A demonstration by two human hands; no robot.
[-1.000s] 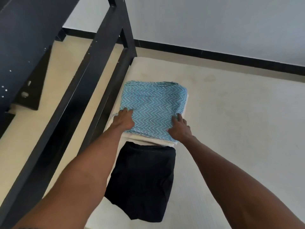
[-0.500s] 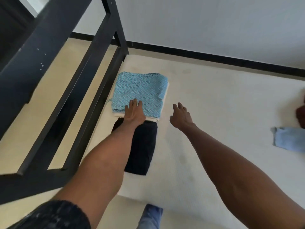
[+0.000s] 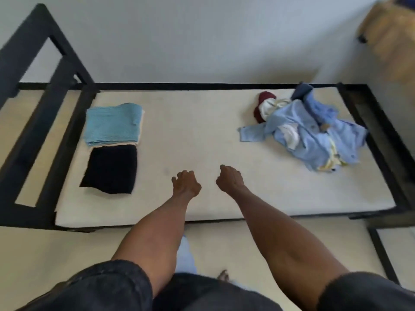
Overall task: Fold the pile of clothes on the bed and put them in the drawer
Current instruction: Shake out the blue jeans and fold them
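Over the bare middle of the mattress (image 3: pixel 202 131), my left hand (image 3: pixel 186 185) and right hand (image 3: pixel 229 179) hang loosely curled, holding nothing; folded clothes (image 3: pixel 113 123) sit left, leaving room, unfolded pile (image 3: pixel 310 133) right.

A black metal bed frame (image 3: pixel 40 122) stands against a plain grey wall (image 3: pixel 202 37) on a cream floor (image 3: pixel 33 254).

I see both hands now off the folded blue patterned cloth (image 3: pixel 113 123) at frame left; the left hand (image 3: pixel 186 184) and right hand (image 3: pixel 229 178) hang loosely curled at centre. The unfolded clothes pile (image 3: pixel 307 133) now shows upper right.
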